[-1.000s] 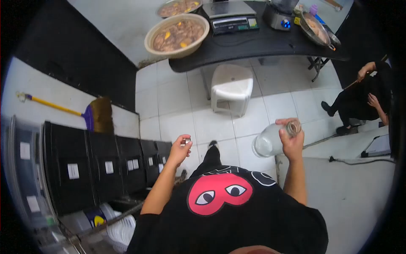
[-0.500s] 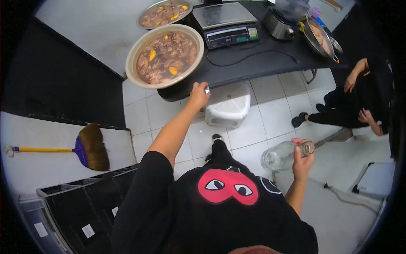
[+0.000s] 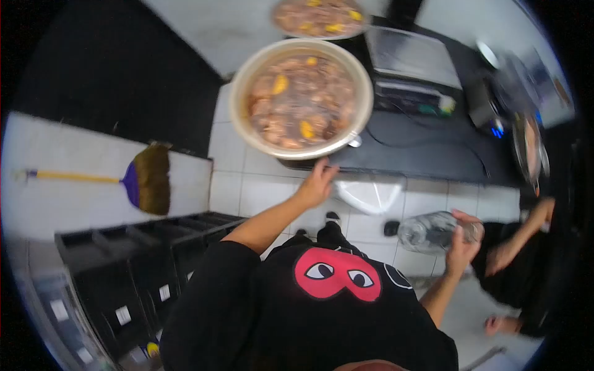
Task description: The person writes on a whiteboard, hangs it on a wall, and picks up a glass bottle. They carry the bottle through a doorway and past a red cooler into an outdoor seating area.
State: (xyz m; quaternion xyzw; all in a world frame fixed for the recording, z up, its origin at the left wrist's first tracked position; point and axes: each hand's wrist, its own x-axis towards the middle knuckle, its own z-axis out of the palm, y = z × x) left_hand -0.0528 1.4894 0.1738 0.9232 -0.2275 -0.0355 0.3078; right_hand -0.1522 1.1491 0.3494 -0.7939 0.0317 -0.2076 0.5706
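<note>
My right hand (image 3: 463,244) is wrapped round the neck end of a clear, empty-looking glass bottle (image 3: 427,232), which lies tilted on its side in the air. My left hand (image 3: 317,185) is at the front edge of the black table (image 3: 427,145), with its fingers apart and nothing visible in them. Just beyond it stands a large cream basin (image 3: 240,111) of raw meat pieces (image 3: 297,93) in dark liquid, with yellow citrus pieces on top. A small whitish cap (image 3: 354,140) rests on the table against the basin's right side.
Behind the basin is a second bowl of meat (image 3: 318,21). A scale (image 3: 414,59), a food processor (image 3: 489,105) and a pan (image 3: 529,148) stand along the table. A white stool (image 3: 370,195) is below its edge. Another person's arm (image 3: 516,238) shows at right; a broom (image 3: 148,179) is at left.
My left hand has let go of the small cap, which is now on the table beside the basin, and has drawn back. The view has shifted; the bottle stays in my right hand.
</note>
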